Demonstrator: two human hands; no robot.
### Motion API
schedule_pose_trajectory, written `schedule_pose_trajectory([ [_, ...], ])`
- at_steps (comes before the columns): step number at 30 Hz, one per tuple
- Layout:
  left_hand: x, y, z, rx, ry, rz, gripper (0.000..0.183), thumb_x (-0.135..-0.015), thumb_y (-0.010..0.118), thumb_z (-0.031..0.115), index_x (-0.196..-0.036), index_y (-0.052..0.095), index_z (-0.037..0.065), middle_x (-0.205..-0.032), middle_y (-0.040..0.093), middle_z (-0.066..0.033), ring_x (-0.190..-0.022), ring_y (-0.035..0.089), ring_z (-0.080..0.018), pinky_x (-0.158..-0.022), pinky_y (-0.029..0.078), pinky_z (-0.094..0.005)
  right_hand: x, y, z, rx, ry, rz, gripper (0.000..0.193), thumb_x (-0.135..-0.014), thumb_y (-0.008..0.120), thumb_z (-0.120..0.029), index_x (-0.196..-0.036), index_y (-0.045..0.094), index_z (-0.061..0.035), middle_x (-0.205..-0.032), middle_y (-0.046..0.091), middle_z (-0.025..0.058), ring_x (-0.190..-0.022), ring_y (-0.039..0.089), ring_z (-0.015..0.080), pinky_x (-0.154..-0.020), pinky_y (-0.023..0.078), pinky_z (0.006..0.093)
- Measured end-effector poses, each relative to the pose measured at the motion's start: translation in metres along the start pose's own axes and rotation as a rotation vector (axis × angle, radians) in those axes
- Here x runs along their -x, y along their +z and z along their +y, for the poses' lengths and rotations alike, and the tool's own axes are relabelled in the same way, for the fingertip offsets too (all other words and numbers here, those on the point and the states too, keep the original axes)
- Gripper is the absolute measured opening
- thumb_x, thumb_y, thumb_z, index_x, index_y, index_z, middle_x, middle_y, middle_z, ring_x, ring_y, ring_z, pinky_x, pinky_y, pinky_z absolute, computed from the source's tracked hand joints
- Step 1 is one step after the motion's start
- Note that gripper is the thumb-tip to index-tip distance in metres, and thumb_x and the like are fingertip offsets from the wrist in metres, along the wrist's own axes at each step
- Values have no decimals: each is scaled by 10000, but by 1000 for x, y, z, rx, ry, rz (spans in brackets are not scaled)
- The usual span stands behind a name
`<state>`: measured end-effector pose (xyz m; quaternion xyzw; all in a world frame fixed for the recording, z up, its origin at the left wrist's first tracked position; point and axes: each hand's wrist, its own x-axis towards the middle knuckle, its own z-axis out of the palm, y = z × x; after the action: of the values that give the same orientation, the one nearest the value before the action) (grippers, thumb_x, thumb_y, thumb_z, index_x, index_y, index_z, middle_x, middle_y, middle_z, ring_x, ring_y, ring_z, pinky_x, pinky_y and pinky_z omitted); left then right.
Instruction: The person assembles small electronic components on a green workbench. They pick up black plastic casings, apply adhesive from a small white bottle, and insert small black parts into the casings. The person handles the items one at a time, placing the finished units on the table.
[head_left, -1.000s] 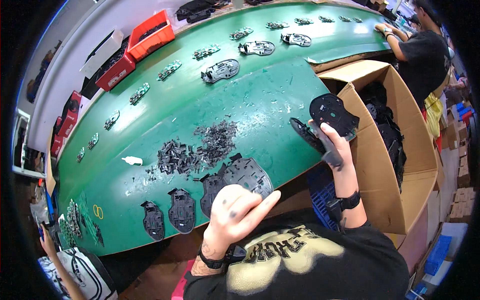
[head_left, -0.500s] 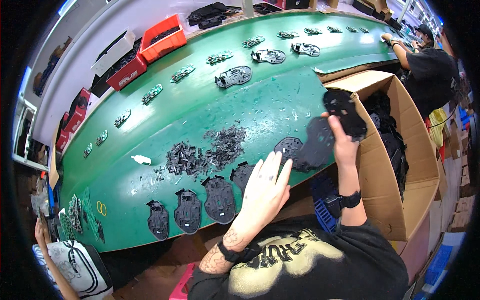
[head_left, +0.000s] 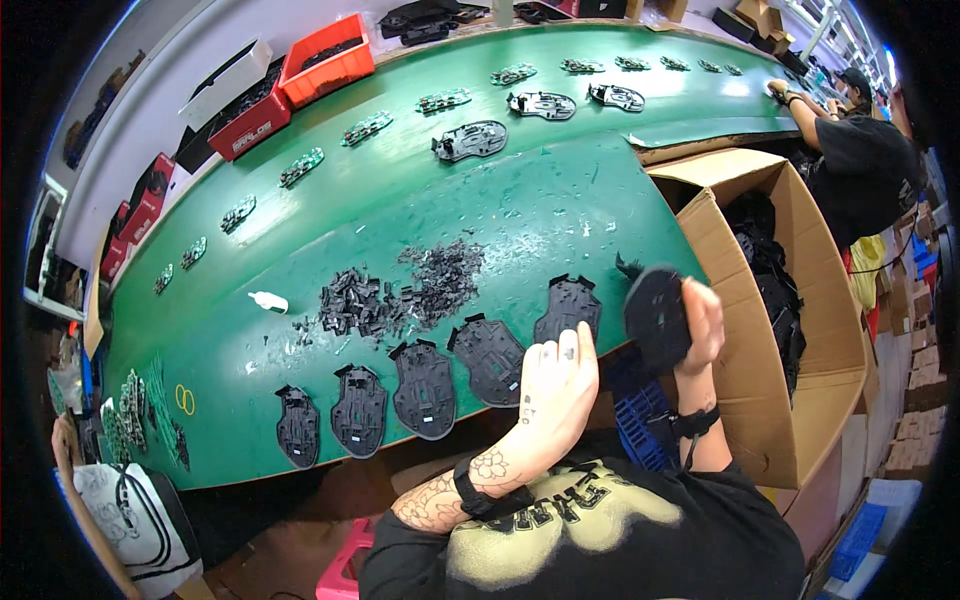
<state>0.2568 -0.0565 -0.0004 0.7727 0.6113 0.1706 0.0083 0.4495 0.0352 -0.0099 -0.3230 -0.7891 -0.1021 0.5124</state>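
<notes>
My right hand (head_left: 703, 325) is closed around the edge of a black plastic mouse-shaped shell (head_left: 655, 318), held tilted just off the table's right edge. Its fingers are partly hidden behind the shell. My left hand (head_left: 558, 375) lies over the lower end of another black shell (head_left: 568, 305) on the table, fingers stretched forward against it and no grip showing. To the left of that shell, more black shells (head_left: 424, 388) lie in a row along the near edge, inner sides up.
A green table (head_left: 230, 420) carries a heap of black plastic scraps (head_left: 370, 300), a white bottle (head_left: 268, 301) and rows of circuit boards (head_left: 302, 167). Grey shells with parts (head_left: 470, 141) lie farther back. At right stands a cardboard box (head_left: 835, 350) of black parts; a co-worker (head_left: 870, 160) sits beyond.
The shell beside my left hand has been set straight in the row. My right hand has lowered and turned its shell. My view has shifted slightly.
</notes>
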Motion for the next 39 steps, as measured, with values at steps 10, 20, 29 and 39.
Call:
schedule_pose_trajectory([
  [10,-6,-9,-5,152,64,155,567,-732,650,128,-1267,509,1,-1256,512,-161,-1158,497,-300,-953,404,-421,0,-10,-8,-356,320,-340,364,-706,657,-25,-1066,666,29,-981,667,159,-910,656,246,-820,517,321],
  [20,-25,23,17,80,221,61,548,-774,621,160,-1286,503,5,-1288,505,-180,-1247,453,-290,-1048,341,-470,-30,-50,60,-630,1089,-720,142,-850,649,-130,-874,629,8,-746,633,27,-627,602,102,-549,498,251],
  [29,23,-122,-89,428,67,659,184,-752,670,50,-932,650,21,-963,679,-127,-882,654,-245,-764,517,-340,-12,-8,45,88,709,-495,176,-871,649,-157,-847,584,4,-700,521,67,-636,504,136,-611,428,278],
  [39,89,-124,-299,37,-611,370,507,-779,749,273,-1173,565,13,-1009,604,-103,-692,565,-132,-663,479,-264,-36,24,-47,-467,631,-18,86,-882,572,-24,-929,641,-2,-813,604,36,-711,540,105,-619,422,230],
])
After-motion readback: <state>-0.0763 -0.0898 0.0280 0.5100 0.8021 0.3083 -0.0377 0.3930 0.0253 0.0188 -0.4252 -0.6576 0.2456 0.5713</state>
